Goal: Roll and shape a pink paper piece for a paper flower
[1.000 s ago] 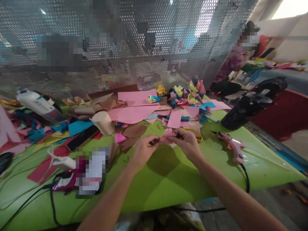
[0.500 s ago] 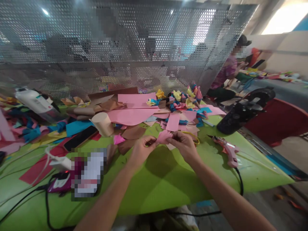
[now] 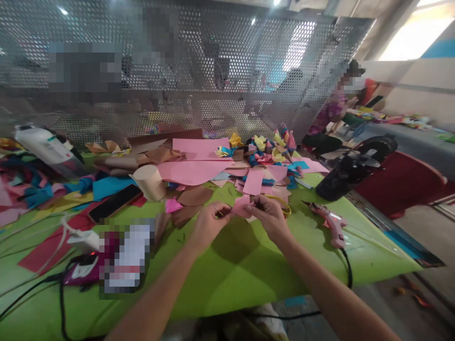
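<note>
Over the middle of the green table (image 3: 249, 270), just above its surface, your two hands meet on a small pink paper piece (image 3: 242, 207). Your left hand (image 3: 209, 223) is closed with its fingertips pinching the piece's left edge, and your right hand (image 3: 270, 217) is curled over its right side, gripping it from above. Judging by how it sits, the piece looks partly folded or rolled but not finished; its shape is not yet like the small coloured paper cones (image 3: 273, 144) heaped at the far side, which seem to be completed ones. Flat pink sheets (image 3: 199, 163) lie just beyond your hands, so plenty of stock looks unused. The pink glue gun (image 3: 329, 222) rests on the table to your right, apart from your hand, its cord trailing off the near edge. Much is hard to read: your fingers cover most of the piece, so you cannot tell how many folds it has or whether glue is on it. A yellow loop behind your right hand is mostly hidden, and a blurred patch covers something near the left.
</note>
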Demonstrator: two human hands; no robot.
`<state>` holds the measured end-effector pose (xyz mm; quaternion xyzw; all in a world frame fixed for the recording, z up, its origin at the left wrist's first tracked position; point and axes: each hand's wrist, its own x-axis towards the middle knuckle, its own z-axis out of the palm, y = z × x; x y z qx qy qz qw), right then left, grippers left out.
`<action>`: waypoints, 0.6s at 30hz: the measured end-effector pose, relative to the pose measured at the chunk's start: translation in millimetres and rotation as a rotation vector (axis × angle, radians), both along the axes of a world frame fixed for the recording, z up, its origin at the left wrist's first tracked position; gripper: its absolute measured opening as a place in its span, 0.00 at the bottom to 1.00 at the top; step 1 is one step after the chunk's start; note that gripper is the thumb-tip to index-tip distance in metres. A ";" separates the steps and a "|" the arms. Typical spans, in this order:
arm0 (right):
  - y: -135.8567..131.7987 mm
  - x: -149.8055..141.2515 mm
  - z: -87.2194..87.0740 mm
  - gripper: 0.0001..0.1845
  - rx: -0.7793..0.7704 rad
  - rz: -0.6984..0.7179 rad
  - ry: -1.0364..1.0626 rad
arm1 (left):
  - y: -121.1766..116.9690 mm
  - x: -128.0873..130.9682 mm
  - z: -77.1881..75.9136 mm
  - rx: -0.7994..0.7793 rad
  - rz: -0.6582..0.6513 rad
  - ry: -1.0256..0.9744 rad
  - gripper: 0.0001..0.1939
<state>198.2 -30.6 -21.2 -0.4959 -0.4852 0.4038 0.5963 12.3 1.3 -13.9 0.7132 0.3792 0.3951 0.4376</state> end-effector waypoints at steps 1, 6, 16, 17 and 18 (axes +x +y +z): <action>0.1 -0.2 0.6 0.19 0.006 -0.003 0.004 | 0.5 0.2 -0.3 -0.016 0.001 -0.009 0.05; 0.6 -0.2 2.3 0.17 0.015 0.003 0.044 | 2.9 1.4 -2.1 -0.064 0.003 -0.050 0.09; 2.3 1.6 -3.1 0.21 -0.021 -0.033 0.016 | 4.2 0.8 -6.6 0.122 0.053 0.007 0.03; 2.4 1.6 -2.9 0.21 -0.021 -0.027 0.019 | 4.2 0.9 -7.1 0.122 0.058 0.017 0.02; 2.5 1.5 -2.7 0.20 -0.020 -0.018 0.024 | 4.3 0.9 -7.6 0.112 0.062 0.021 0.01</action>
